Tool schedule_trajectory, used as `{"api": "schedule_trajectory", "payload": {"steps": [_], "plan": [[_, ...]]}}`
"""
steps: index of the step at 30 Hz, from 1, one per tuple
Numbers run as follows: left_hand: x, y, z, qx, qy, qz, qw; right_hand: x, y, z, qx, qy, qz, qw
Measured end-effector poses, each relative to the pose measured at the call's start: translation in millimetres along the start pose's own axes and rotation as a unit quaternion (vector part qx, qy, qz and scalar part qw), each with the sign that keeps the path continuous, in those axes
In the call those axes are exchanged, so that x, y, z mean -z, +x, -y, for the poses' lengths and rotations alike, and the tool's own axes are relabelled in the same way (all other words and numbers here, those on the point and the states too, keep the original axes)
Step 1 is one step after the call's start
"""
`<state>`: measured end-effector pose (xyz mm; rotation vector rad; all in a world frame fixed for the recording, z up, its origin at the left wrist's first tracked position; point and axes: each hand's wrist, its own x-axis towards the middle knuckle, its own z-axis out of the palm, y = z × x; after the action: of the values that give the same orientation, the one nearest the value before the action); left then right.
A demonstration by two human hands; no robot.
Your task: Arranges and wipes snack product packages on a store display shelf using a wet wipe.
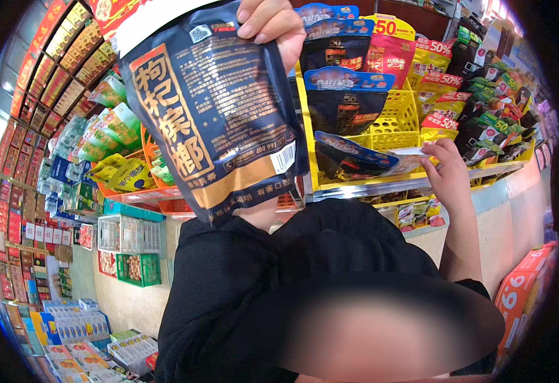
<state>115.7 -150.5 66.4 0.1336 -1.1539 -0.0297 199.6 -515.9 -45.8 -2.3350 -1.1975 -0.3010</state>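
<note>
My left hand (pixel 274 31) pinches the top edge of a dark blue foil pouch of betel nut (pixel 207 110), raised close to the camera with its printed back showing. To the right, my right hand (pixel 444 165) holds a small pale card or packet (pixel 409 151) between thumb and fingers, at the front of a yellow plastic display rack (pixel 313 158). A dark pouch with a blue top (pixel 351 155) leans low in that rack, just left of my right hand. More dark pouches (pixel 349 103) stand behind it in a row.
Right of these are yellow pouches (pixel 430 72) and black-and-green packets (pixel 495 119). At left, an orange basket (pixel 140 191) holds snack bags, above a white crate (pixel 131 234) and a green crate of eggs (pixel 138 270). Shelves of boxes (pixel 16 191) line the far left; cartons (pixel 73 325) lie below.
</note>
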Motion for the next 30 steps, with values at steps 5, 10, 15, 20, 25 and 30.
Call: {"api": "schedule_trajectory", "payload": {"steps": [5, 10, 15, 20, 25, 30], "plan": [[18, -25, -34, -0.001, 0.152, 0.059, 0.987, 20, 23, 26, -0.037, -0.069, 0.062, 0.995], [-71, -6, 24, -0.246, 0.636, -0.502, 0.533, 10, 74, 71, 0.123, 0.077, -0.076, 0.986], [-83, 5, 19, -0.195, 0.669, -0.436, 0.570, -28, 108, 55, 0.082, 0.046, -0.027, 0.995], [-84, 2, 42, -0.274, 0.726, -0.459, 0.433, -7, 113, 46, 0.077, 0.108, -0.037, 0.990], [-66, 1, 62, -0.348, 0.818, -0.354, 0.290, 30, 95, 35, 0.038, 0.270, 0.062, 0.960], [-35, -8, 64, -0.331, 0.861, -0.201, 0.331, 21, 57, 38, 0.134, 0.136, 0.237, 0.953]]}}
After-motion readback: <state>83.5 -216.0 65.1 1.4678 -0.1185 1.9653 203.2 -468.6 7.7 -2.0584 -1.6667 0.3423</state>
